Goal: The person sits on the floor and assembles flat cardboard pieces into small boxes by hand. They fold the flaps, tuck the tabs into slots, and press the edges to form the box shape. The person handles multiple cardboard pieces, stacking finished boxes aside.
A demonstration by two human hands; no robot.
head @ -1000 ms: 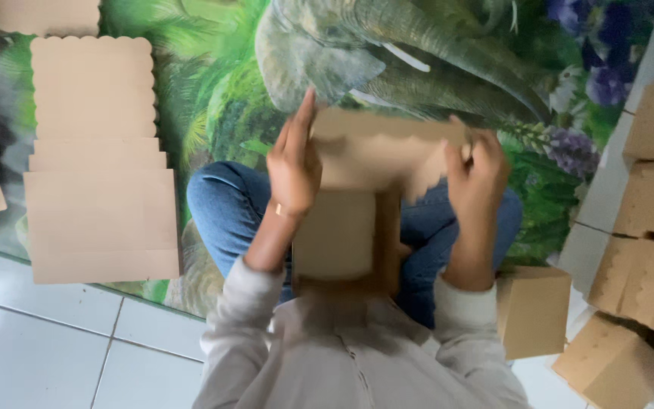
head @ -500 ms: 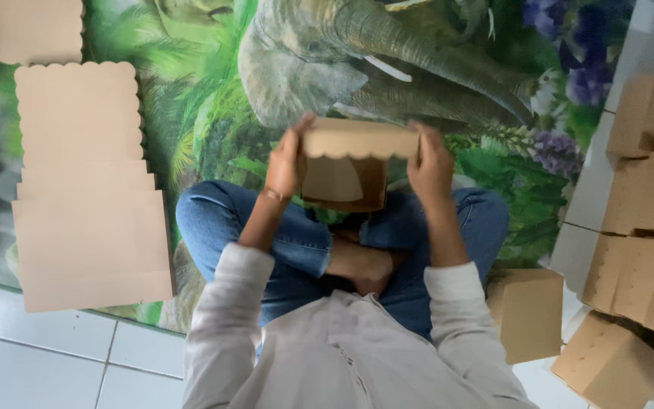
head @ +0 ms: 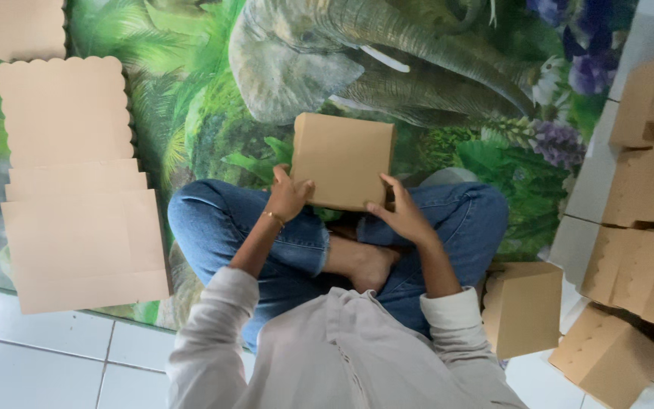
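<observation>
The person sits cross-legged on a mat printed with an elephant and jungle leaves (head: 191,129), and a closed brown cardboard box (head: 342,160) sits between both hands just above the knees; the box lies at twelve o'clock from the lap, its broad face turned up toward the head camera, its sides nearly square so no long axis stands out, tilted only slightly clockwise; the left hand (head: 288,195) grips the near-left corner at about seven o'clock of the box, thumb on top and fingers curled under the edge; the right hand (head: 403,216) holds the near-right corner at about five o'clock, fingers spread along the lower edge; both hands touch the box, neither nearer than the other; a stack of flat scalloped cardboard blanks (head: 77,182) lies at nine o'clock on the mat, well apart from the hands; a folded box (head: 524,307) stands at four o'clock beside the right knee; more finished boxes (head: 645,220) pile at three o'clock on the white tile floor (head: 39,356)
</observation>
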